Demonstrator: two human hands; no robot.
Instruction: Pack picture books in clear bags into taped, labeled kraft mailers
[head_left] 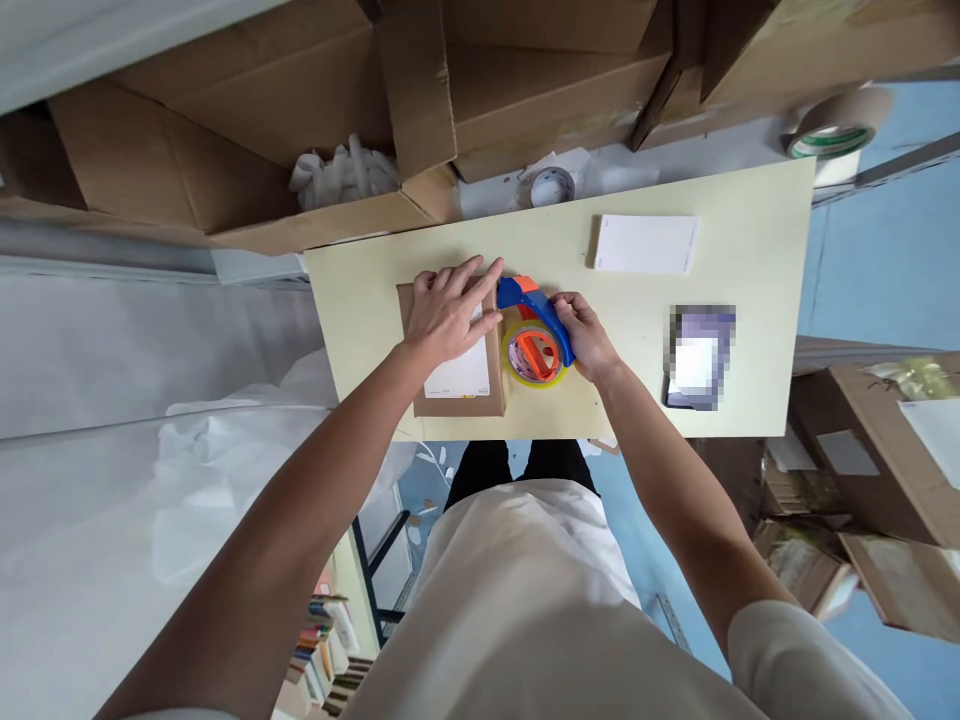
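Note:
A small brown cardboard box [496,395] with a white label [457,375] on top lies on the pale yellow table [630,390]. My left hand [450,312] rests on the box's upper part with fingers spread, covering some of the label. My right hand [583,335] is closed around the blue handle of a tape dispenser [556,328]. The dispenser carries a roll of clear yellowish tape on an orange hub. Its blue and orange head meets the box's right edge near my left fingertips; whether tape is stuck there I cannot make out.
A stack of white labels [646,244] lies at the table's back, and a blurred phone [699,358] at its right. Behind stand large open cartons [300,225], a tape roll [552,187] and a wide brown tape roll [844,122]. More cardboard boxes [877,440] sit at the right.

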